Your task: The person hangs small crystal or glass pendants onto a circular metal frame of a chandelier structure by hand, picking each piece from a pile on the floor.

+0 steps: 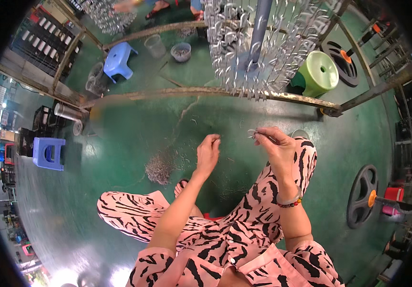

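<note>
My right hand (277, 146) is closed in a pinch above my right knee. From its fingertips sticks out a small curved silver metal piece (251, 134). Left of it, my left hand (208, 154) hangs over the green floor, thumb and fingers pressed together. Whatever it may hold is too small or hidden to tell. A pile of small metal pieces (158, 169) lies on the floor to the left of that hand, with several loose ones scattered around it. Beyond both hands, many curved silver pieces (225, 55) hang in strands around a grey upright pole (259, 33).
A rusty metal frame bar (168, 91) crosses the floor ahead. Beyond it stand a blue stool (119, 61), a bowl of small parts (181, 51) and a green stool (321, 71). Another blue stool (48, 153) is at left; a black wheel (363, 196) stands at right.
</note>
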Motion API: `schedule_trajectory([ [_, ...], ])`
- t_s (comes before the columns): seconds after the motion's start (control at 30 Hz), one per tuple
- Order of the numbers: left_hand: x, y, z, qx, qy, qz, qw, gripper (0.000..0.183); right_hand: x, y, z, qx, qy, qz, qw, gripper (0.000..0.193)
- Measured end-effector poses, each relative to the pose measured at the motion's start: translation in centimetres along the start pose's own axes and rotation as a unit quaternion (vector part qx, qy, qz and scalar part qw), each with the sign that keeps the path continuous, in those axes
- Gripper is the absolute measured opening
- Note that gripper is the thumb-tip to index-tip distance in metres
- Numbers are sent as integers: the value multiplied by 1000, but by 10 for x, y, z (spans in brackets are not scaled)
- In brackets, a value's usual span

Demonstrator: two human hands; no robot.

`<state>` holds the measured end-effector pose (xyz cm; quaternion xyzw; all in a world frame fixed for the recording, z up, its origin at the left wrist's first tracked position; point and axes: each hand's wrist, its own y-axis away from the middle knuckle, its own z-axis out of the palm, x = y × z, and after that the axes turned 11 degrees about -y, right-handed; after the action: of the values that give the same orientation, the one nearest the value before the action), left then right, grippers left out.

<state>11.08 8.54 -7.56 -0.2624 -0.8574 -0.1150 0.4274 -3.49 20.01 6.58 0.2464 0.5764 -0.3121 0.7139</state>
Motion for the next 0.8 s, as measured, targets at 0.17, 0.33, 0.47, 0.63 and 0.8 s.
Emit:
schedule_trajectory([
  [0.17, 142, -9, -56, -50, 233, 8, 971, 16, -17, 2, -1, 13, 32, -29, 999, 12],
  [0.33, 176, 0, -60, -34, 209, 142, 967, 12, -35, 12, -8, 17, -23, -67, 997, 12],
  [0.47, 185, 8, -53, 6, 182, 184, 966, 14, -47, 22, -11, 27, -47, -79, 995, 12],
  [0.63, 195, 13, -45, 39, 128, 218, 967, 12, -55, 28, -20, 27, -55, -86, 994, 11],
  [0.8, 197, 19, -37, 35, 260, 190, 946, 9, -58, 32, -16, -8, -62, -101, 993, 15],
])
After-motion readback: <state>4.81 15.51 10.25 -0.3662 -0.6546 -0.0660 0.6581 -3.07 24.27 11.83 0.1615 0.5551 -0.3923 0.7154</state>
